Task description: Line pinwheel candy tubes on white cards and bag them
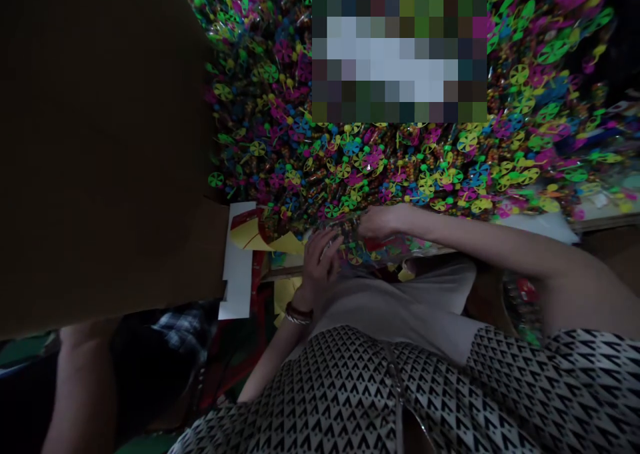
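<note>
A deep heap of small clear packets (345, 167) with pink, green, yellow and blue wheel-shaped pieces covers the table. At its near edge my left hand (323, 257), with a bracelet at the wrist, rests against dark, shiny packets, its fingers slightly spread. My right hand (379, 223) is just to the right, fingers bent and pressed together at the packets; what they hold, if anything, is too dark to tell. A red and yellow card (250, 233) lies left of my left hand.
A large cardboard box (105, 154) fills the left side. Below it a co-worker's arm (85, 387) shows. A white board (237, 264) stands beside the box. More packets (523, 307) lie low on the right, beyond my lap.
</note>
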A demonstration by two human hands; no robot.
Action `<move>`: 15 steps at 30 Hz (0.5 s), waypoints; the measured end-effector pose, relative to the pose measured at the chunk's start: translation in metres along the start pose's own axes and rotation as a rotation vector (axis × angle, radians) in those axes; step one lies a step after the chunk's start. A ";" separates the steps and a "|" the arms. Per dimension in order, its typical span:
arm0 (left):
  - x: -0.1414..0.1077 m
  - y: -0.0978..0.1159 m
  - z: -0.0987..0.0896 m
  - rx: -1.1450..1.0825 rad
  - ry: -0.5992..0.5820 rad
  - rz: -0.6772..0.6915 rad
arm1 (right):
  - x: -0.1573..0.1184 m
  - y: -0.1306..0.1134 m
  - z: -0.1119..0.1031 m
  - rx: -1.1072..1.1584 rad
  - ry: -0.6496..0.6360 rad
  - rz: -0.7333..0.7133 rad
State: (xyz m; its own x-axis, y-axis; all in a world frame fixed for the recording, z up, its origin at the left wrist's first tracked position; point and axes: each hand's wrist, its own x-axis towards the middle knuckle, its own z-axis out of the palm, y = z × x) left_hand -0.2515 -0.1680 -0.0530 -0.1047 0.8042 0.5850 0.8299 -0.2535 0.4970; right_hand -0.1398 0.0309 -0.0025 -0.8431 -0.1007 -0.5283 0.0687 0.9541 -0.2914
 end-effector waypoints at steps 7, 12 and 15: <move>-0.004 -0.002 -0.006 0.037 0.105 -0.077 | 0.023 0.012 0.009 -0.033 -0.111 -0.041; 0.000 -0.003 0.002 0.008 0.058 -0.060 | 0.025 0.031 0.019 0.089 -0.026 -0.012; 0.003 -0.001 0.010 -0.015 0.013 -0.039 | 0.028 0.034 0.026 0.148 0.133 0.070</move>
State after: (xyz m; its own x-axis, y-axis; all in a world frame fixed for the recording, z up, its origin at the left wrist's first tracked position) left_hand -0.2472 -0.1600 -0.0581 -0.1445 0.8066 0.5731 0.8168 -0.2296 0.5292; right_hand -0.1471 0.0533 -0.0477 -0.8957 0.0119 -0.4446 0.1991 0.9047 -0.3767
